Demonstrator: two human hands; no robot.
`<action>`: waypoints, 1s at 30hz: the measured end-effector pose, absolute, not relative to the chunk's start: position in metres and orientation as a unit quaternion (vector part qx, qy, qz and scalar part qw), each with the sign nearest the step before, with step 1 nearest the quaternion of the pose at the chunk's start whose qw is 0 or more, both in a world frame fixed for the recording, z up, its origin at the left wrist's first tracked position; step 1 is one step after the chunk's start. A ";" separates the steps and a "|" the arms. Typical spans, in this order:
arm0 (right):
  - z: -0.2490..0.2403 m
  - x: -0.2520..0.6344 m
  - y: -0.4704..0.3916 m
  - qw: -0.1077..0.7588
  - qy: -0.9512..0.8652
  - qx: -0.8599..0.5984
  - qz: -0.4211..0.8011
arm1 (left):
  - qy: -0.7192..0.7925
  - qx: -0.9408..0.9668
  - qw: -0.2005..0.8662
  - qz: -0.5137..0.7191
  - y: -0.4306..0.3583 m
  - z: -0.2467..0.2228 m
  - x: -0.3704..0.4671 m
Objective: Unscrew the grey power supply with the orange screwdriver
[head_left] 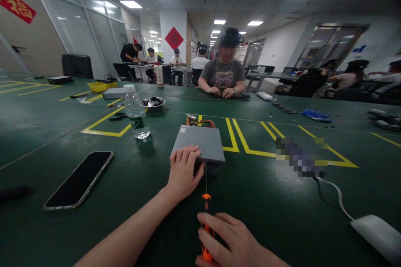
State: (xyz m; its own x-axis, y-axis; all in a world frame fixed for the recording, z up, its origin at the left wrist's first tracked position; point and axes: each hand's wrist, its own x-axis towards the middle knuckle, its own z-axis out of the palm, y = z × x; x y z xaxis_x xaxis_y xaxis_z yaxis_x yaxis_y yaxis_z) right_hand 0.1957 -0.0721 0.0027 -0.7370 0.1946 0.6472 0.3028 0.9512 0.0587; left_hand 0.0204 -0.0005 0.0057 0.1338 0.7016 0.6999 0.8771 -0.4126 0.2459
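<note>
A grey metal computer power supply (pixel 203 139) lies flat on the green table, its bundle of coloured cables (pixel 202 122) at the far side. My left hand (pixel 186 167) grips its near left corner, fingers over the top and thumb against the near face. In my right hand (pixel 225 235), the fingers are wrapped round the handle of an orange and black screwdriver (pixel 206 202). The screwdriver's thin shaft points away from me, and its tip reaches the near face of the power supply. Whether the tip sits in a screw is too small to tell.
To the left are a smartphone (pixel 79 179), a water bottle (pixel 137 114) and a metal bowl (pixel 154 104) of small parts. At right lies a white device (pixel 377 235) with a cable. Yellow tape (pixel 257 152) marks the table. A person (pixel 222 73) sits opposite.
</note>
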 end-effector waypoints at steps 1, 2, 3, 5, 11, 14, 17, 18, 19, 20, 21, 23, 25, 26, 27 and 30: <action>0.004 0.196 -0.072 0.329 -0.931 -0.134 -0.081 | -0.531 -0.744 0.112 -0.390 -0.001 0.006 0.020; 0.005 0.196 -0.072 0.321 -0.934 -0.133 -0.082 | -0.532 -0.744 0.111 -0.389 -0.001 0.006 0.021; 0.006 0.195 -0.072 0.316 -0.935 -0.132 -0.086 | -0.533 -0.743 0.110 -0.389 -0.001 0.006 0.021; 0.007 0.194 -0.072 0.315 -0.935 -0.135 -0.096 | -0.534 -0.743 0.108 -0.389 -0.001 0.006 0.021; 0.003 0.192 -0.072 0.352 -0.922 -0.131 -0.094 | -0.536 -0.740 0.105 -0.392 -0.001 0.007 0.022; -0.001 0.193 -0.072 0.358 -0.919 -0.140 -0.091 | -0.537 -0.739 0.104 -0.394 -0.002 0.008 0.022; -0.006 0.193 -0.072 0.349 -0.921 -0.147 -0.094 | -0.537 -0.738 0.103 -0.395 -0.002 0.007 0.022; -0.007 0.194 -0.072 0.346 -0.922 -0.149 -0.092 | -0.537 -0.738 0.103 -0.395 -0.002 0.007 0.022; -0.007 0.194 -0.072 0.344 -0.923 -0.150 -0.090 | -0.537 -0.738 0.103 -0.395 -0.002 0.007 0.022; -0.007 0.194 -0.072 0.341 -0.924 -0.153 -0.087 | -0.537 -0.738 0.103 -0.395 -0.002 0.007 0.022; -0.006 0.194 -0.072 0.335 -0.926 -0.153 -0.085 | -0.537 -0.738 0.104 -0.395 -0.002 0.007 0.022; -0.002 0.194 -0.072 0.317 -0.932 -0.152 -0.086 | -0.538 -0.738 0.104 -0.394 -0.001 0.007 0.022; 0.002 0.193 -0.073 0.306 -0.936 -0.148 -0.095 | -0.538 -0.738 0.103 -0.393 -0.001 0.007 0.022; 0.003 0.193 -0.073 0.305 -0.936 -0.147 -0.098 | -0.538 -0.739 0.102 -0.393 -0.002 0.008 0.022; 0.004 0.193 -0.073 0.312 -0.933 -0.146 -0.101 | -0.538 -0.739 0.101 -0.392 -0.002 0.008 0.022; 0.002 0.192 -0.072 0.345 -0.923 -0.134 -0.104 | -0.538 -0.740 0.098 -0.392 -0.002 0.008 0.022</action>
State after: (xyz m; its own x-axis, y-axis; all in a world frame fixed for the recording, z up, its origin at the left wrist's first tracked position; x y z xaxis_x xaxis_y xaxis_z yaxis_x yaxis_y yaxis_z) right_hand 0.1916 -0.0723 0.0020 -0.7258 0.1757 0.6651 0.3189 0.9426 0.0991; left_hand 0.0222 -0.0021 0.0084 0.1136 0.7194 0.6852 0.8728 -0.4018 0.2772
